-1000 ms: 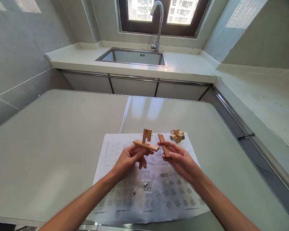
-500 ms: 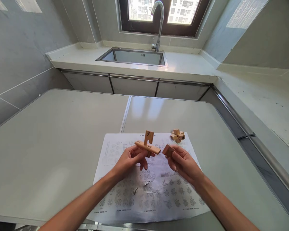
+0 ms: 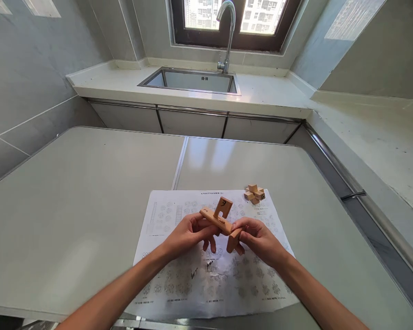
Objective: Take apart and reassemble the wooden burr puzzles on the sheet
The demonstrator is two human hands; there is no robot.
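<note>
My left hand (image 3: pixel 194 233) pinches a long flat wooden puzzle piece (image 3: pixel 208 213) from below and the side. A notched wooden piece (image 3: pixel 223 207) marked 3 stands up from it, tilted to the right. Between the thumb and fingers of my right hand (image 3: pixel 258 237) is a smaller wooden puzzle piece (image 3: pixel 233 241). That piece sits at the right end of the long one; whether they touch or interlock I cannot tell. Both hands are held above a printed sheet (image 3: pixel 179 293) of puzzle drawings.
An assembled wooden burr puzzle (image 3: pixel 254 194) sits at the sheet's far right corner. The sheet lies on a pale folding table (image 3: pixel 89 197) with a seam down its middle. Beyond are a white counter (image 3: pixel 261 97), a sink (image 3: pixel 192 81) and a tap (image 3: pixel 230 36) under a window.
The left hand has tilted the joined pieces and brought them slightly right and nearer me. My right hand has turned its piece downward and moved it close against the long piece's end.
</note>
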